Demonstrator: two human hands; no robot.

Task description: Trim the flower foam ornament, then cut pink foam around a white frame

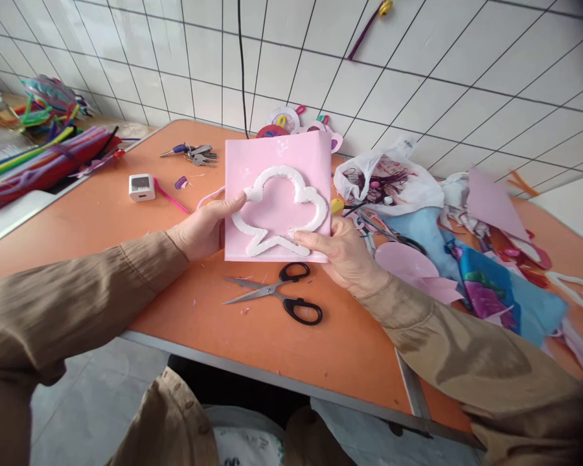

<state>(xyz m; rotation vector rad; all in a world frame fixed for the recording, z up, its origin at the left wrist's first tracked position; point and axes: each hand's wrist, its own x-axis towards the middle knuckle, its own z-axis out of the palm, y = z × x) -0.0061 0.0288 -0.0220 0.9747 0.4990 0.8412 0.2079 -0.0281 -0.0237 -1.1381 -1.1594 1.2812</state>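
Between my two hands a pink sheet (243, 155) is held up above the table, facing me. A white cloud-shaped outline (282, 173), open in the middle, lies against its front. My left hand (205, 226) grips the left edge, its thumb pressing on the white outline. On the lower right, my right hand (347, 254) pinches the sheet, with the thumb on the outline's lower part. The fingers behind the sheet are hidden. Just below, scissors (272, 289) with black handles lie spread on the orange table (214, 330).
Keys (199, 153) and a white cube-shaped charger (141, 187) lie at left, near bundled coloured pipe cleaners (53, 162). To the right are a white plastic bag (418, 191), pink paper scraps (408, 260) and blue fabric (486, 278). A tiled wall (194, 65) stands behind.
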